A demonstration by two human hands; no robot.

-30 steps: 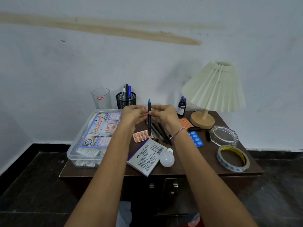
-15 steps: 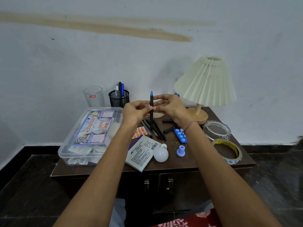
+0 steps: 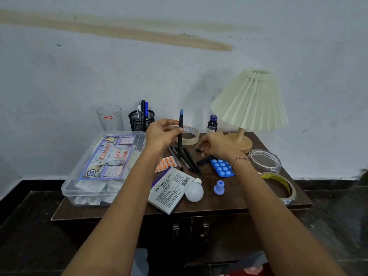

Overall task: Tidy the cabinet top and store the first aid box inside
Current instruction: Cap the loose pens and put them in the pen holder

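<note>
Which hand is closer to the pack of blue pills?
Right. The right hand hovers just behind the blue pill blister pack, with its wrist beside the pack. The left hand is farther off to the left, holding a pen upright.

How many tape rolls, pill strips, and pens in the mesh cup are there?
Tape rolls: 2, beige paper tape roll and clear plastic tape roll
Pill strips: 2, orange blister strip and blue blister strip
Pens in black mesh cup: 3
Total: 7
</note>
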